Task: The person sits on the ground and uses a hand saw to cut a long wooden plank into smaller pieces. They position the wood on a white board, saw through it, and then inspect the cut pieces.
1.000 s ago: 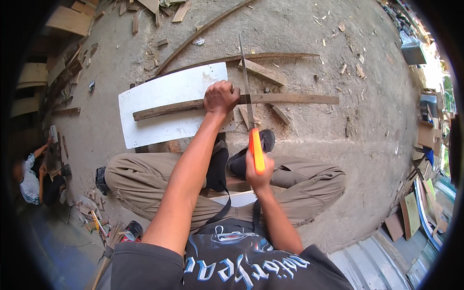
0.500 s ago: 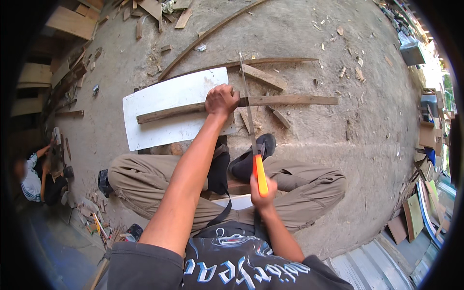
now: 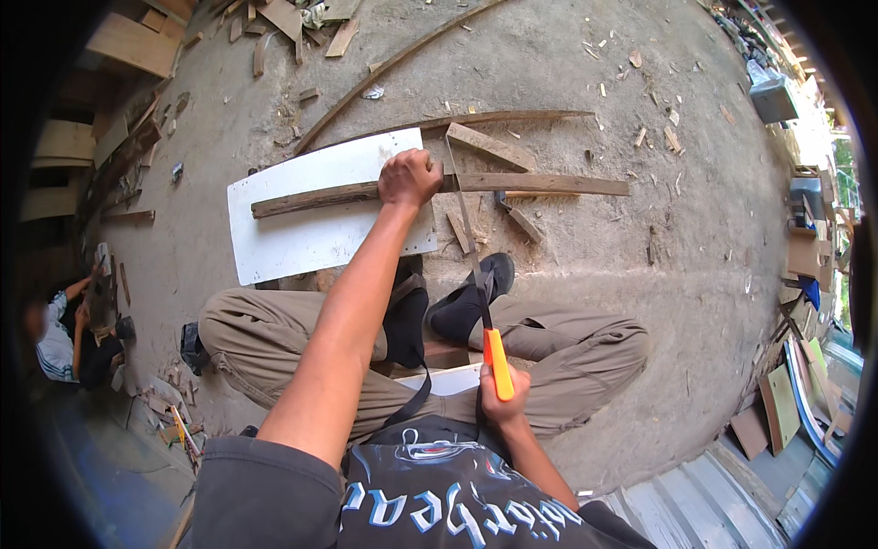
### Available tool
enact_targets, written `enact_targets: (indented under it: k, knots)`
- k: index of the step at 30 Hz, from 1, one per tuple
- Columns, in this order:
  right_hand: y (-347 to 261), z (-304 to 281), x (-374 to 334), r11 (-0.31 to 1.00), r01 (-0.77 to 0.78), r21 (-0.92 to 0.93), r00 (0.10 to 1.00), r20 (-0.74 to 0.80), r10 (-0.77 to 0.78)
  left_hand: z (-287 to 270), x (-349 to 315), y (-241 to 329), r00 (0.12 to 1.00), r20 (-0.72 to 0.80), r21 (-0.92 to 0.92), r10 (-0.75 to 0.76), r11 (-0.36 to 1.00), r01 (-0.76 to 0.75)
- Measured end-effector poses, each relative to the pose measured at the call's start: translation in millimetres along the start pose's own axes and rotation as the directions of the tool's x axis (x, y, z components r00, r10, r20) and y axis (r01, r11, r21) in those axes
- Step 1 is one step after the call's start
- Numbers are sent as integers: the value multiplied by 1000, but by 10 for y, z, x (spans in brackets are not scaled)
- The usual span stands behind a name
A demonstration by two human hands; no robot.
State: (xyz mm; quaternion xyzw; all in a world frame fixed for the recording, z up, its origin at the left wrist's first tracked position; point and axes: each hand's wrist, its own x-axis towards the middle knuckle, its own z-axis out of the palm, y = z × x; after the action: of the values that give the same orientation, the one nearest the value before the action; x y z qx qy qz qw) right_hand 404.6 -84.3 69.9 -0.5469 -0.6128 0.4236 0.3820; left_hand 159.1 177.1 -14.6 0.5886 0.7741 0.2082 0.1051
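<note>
My left hand (image 3: 409, 177) is closed around a long, weathered wooden strip (image 3: 549, 185), pressing it over a white board (image 3: 302, 252). The strip runs sideways, its right part reaching beyond the board. Close to the right of that hand, the thin blade of a handsaw (image 3: 471, 247) crosses the strip. My right hand (image 3: 514, 399), low near my lap, grips the saw's orange and yellow handle. How deep the blade sits in the wood is too small to tell.
Short wood offcuts (image 3: 492, 148) and a long curved strip (image 3: 393, 64) lie on the dusty ground. My dark shoes (image 3: 498, 273) are just below the board, near the blade. Another person (image 3: 73, 334) sits at the far left. Boards (image 3: 777, 407) lean at the right.
My right hand has drawn the saw back toward my body, so less blade reaches past the strip. The left hand keeps its hold on the strip; the whole view has shifted slightly.
</note>
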Motion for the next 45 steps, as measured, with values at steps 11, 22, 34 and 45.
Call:
enact_targets:
  k: [11, 22, 34, 45]
  knots:
    - [-136, 235, 117, 997, -68, 37, 998, 0, 68, 27, -555, 36, 1000, -16, -84, -5, 996, 4]
    - [-270, 106, -124, 993, -110, 43, 994, 28, 108, -11, -818, 80, 1000, 20, -64, -3, 998, 5]
    - [-561, 100, 17, 973, -211, 89, 977, 37, 208, -61, -679, 67, 982, 50, -25, 181, 983, -180]
    - [-1156, -138, 375, 897, -437, 66, 899, 66, 433, -40, -625, 100, 994, 109, -17, 8, 1000, -6]
